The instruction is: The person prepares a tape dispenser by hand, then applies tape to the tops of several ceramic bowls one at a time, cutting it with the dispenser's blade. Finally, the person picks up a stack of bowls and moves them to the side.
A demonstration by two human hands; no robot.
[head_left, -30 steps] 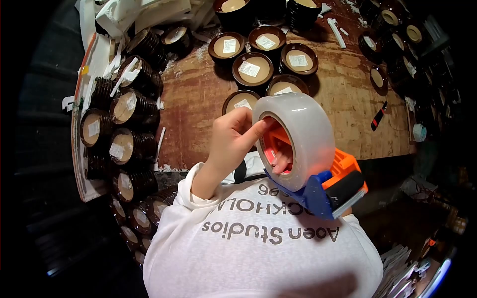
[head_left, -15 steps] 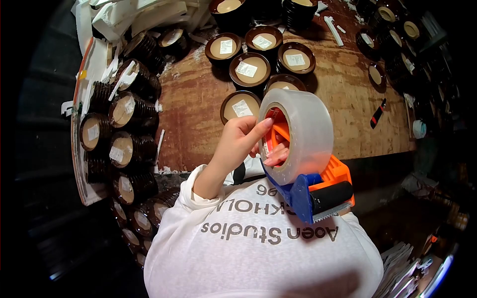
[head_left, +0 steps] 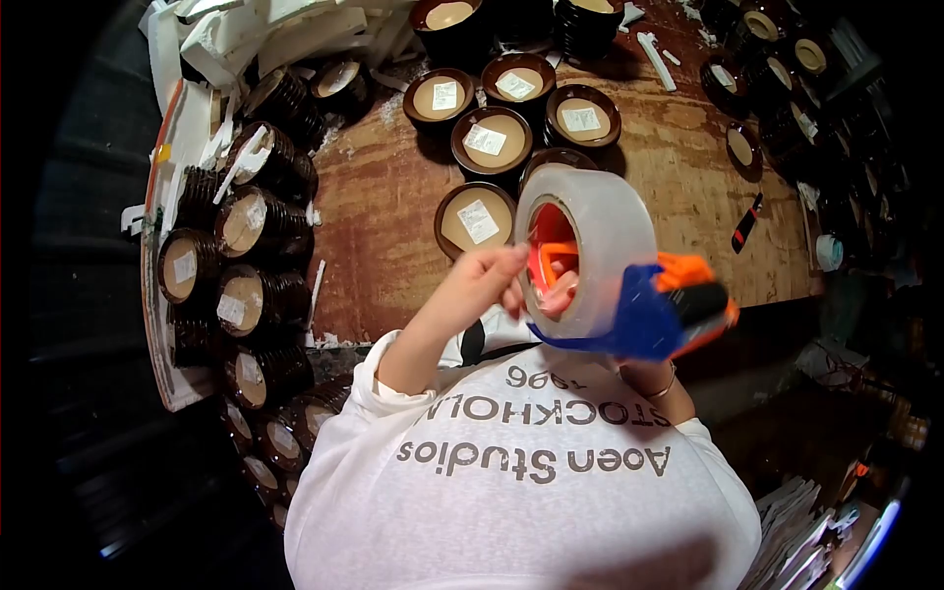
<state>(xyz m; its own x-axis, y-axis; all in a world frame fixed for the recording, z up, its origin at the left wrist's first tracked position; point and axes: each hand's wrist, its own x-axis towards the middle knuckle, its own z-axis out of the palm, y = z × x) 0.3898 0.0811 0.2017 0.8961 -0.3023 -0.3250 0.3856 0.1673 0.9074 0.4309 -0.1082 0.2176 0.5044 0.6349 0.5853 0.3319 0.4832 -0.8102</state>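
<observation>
Roll upright on dispenser, axis left-right; left hand pinches its rim, right hand hidden behind, grip unclear

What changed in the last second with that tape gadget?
The blue and orange plastic tape dispenser swung: its handle end rose from below the roll of clear packing tape to its right side, and the roll shifted up a little. The left hand stayed pinched on the roll's rim. The round dark bowls with paper labels on the brown wooden table did not move.

Looks down, seemingly near tape roll.
</observation>
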